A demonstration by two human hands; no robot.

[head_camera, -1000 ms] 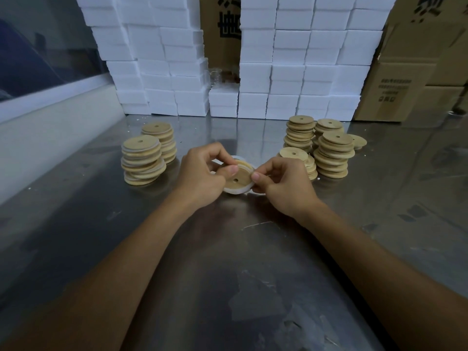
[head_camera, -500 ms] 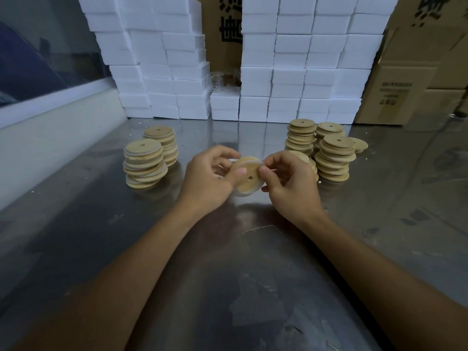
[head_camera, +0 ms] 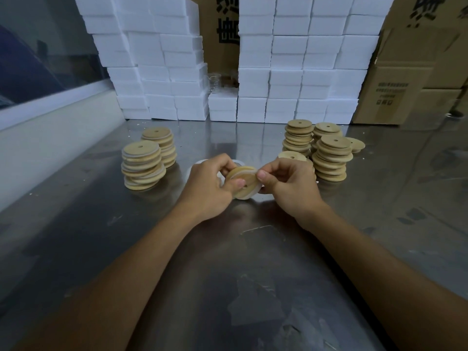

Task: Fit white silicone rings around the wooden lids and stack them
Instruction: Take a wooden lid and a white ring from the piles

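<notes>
Both hands hold one wooden lid [head_camera: 244,182] tilted just above the bench [head_camera: 253,287]: the left hand [head_camera: 210,183] grips its left edge with curled fingers, and the right hand [head_camera: 291,183] pinches the right edge, where a white ring [head_camera: 247,197] shows along the rim. The ring looks nearly seated. Two stacks of ringed lids [head_camera: 143,164] stand on the left, seemingly done; the stacks of bare lids [head_camera: 329,154] on the right suggest plenty remains.
</notes>
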